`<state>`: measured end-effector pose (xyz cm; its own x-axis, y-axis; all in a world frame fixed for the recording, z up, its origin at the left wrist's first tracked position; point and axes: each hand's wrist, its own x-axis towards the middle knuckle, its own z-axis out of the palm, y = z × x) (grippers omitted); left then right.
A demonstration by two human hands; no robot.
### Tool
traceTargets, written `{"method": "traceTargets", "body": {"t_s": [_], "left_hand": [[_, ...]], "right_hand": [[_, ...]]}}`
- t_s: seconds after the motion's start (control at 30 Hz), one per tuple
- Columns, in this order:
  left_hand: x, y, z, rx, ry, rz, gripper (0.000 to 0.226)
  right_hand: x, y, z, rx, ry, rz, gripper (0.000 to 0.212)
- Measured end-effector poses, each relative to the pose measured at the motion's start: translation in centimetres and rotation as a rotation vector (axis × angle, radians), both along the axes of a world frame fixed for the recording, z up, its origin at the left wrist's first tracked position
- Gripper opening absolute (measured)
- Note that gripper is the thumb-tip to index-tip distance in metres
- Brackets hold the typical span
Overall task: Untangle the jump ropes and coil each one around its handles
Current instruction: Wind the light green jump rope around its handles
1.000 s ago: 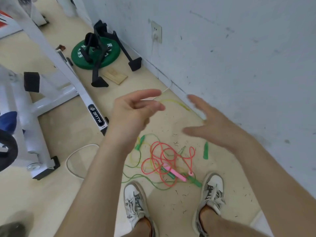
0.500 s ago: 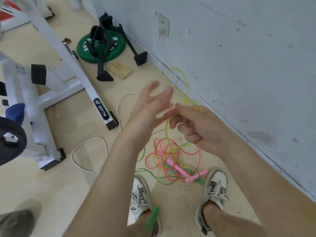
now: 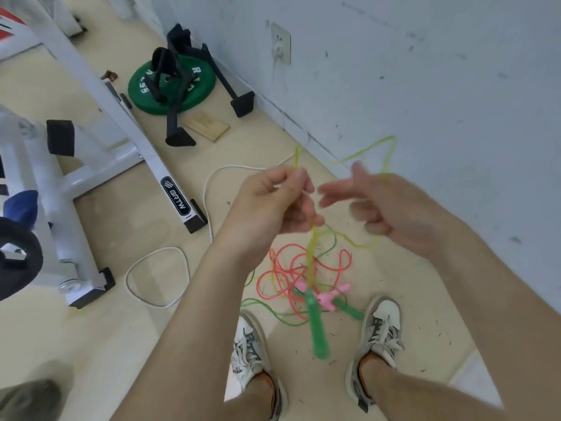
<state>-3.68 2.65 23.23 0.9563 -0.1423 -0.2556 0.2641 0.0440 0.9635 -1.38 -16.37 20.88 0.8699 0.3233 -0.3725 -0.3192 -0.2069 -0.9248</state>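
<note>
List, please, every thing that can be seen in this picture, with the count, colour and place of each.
yellow jump rope: one, yellow-green, held up between the hands; its green handle dangles above the floor
pink jump rope: one, pink, tangled on the floor before the shoes
green jump rope: one, dark green, in the same tangle
white cable: one, white, looped on the floor left of the tangle
weight plate: one, green, floor by the wall
black bars: several, black, on and beside the plate
wooden block: one, light brown, beside the plate
machine frame: one, white, left
wall socket: one, white, on the wall
shoes: two, grey-white, bottom
left hand: pinches the yellow cord
right hand: blurred, at the cord; grip unclear
</note>
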Motion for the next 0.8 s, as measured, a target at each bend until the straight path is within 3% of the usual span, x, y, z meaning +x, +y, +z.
{"method": "traceTargets", "body": {"t_s": [0.07,0.13,0.2,0.33,0.4,0.47,0.57,0.67,0.73,0.8], "left_hand": [[0.5,-0.4,1.0,-0.229,-0.026,0.121,0.026],[1.1,-0.3,1.5,-0.388,-0.058,0.265,0.026],[1.5,0.6,1.9,-0.512,-0.102,0.411,0.026],[2.1,3.4,2.1,-0.683,-0.202,0.622,0.024],[2.3,4.3,2.2,-0.775,-0.252,0.667,0.023],[2.3,4.7,2.0,-0.820,-0.258,0.682,0.021],[2.3,4.1,0.2,-0.595,-0.061,0.623,0.030],[1.3,1.9,-2.5,0.010,0.141,0.395,0.051],[0.5,0.7,-3.4,0.303,0.174,0.132,0.048],[-0.3,-0.4,-3.6,0.265,0.209,-0.166,0.037]], "right_hand": [[-1.4,2.2,-0.1,-0.039,0.025,0.391,0.015],[-2.2,3.7,-1.2,-0.085,0.023,0.580,0.013],[-2.0,3.8,-2.5,-0.191,0.041,0.557,0.012],[-1.1,1.5,-5.0,-0.643,0.056,0.561,0.031],[-1.2,1.0,-5.1,-0.698,0.069,0.571,0.034],[-1.3,1.1,-4.4,-0.588,0.070,0.414,0.043],[-0.9,1.5,-2.5,-0.179,0.109,0.134,0.043],[-0.6,1.9,-0.2,0.193,0.176,-0.014,0.036],[-0.4,2.2,1.1,0.296,0.189,-0.064,0.036],[-0.3,2.1,1.9,0.315,0.173,-0.069,0.041]]}}
